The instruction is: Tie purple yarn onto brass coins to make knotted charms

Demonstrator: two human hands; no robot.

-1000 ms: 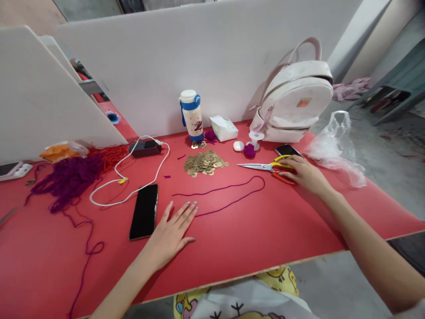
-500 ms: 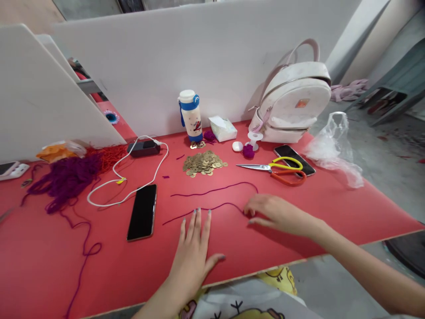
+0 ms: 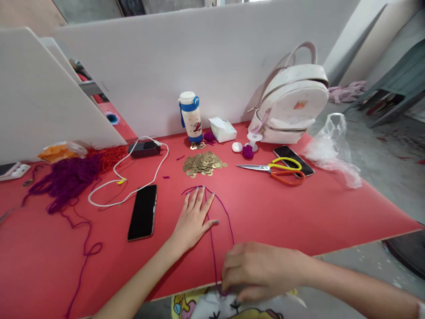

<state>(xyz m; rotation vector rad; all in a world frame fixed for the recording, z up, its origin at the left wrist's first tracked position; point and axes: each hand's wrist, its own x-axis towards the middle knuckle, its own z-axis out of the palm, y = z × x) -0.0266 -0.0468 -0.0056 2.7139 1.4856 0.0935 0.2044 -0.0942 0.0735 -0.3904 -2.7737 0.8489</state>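
My left hand [image 3: 193,218] lies flat on the red table, fingers spread, its fingertips on a doubled length of purple yarn [image 3: 212,239]. The two loose ends show just beyond those fingertips, bent to the left. From there both strands run toward me to a folded loop over the table's front edge. My right hand [image 3: 255,269] is at that loop with its fingers curled round the yarn; motion blurs it slightly, and the fingertips are partly hidden. A heap of brass-coloured coins with holes [image 3: 203,163] lies beyond my left hand.
Yellow-and-orange-handled scissors [image 3: 270,168] rest partly on a phone [image 3: 307,169] at right. Another phone [image 3: 142,212] and a white cable [image 3: 114,167] lie left, near a purple yarn tangle [image 3: 71,177]. A bottle [image 3: 191,117] and a white backpack [image 3: 292,104] stand behind.
My right hand has drawn the loop of yarn toward me, to the front edge. My left hand has slid forward, flat on the table. The strands now run front to back instead of sideways.
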